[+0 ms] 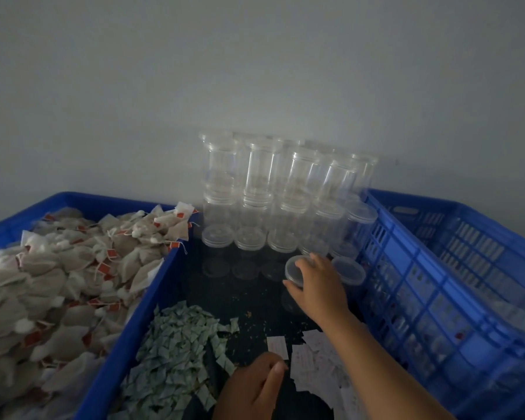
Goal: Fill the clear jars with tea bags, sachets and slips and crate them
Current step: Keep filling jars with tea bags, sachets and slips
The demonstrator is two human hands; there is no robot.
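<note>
Clear jar is standing on the dark table beside the blue crate. I'm holding my right hand out on an extended arm, fingers gripping its lid. My left hand is hovering low by the slips, and I cannot tell whether it is holding anything.

We are looking at a small hand-packing workroom. A bulk heap of tea bags fills a blue crate at the worktop's left edge, and a slatted blue crate stands along its right edge. Between them, on the dark worktop, lie a loose pile of sachets and scattered paper slips. Lidded clear jars stand stacked in rows at the back edge, against a bare grey wall.
</note>
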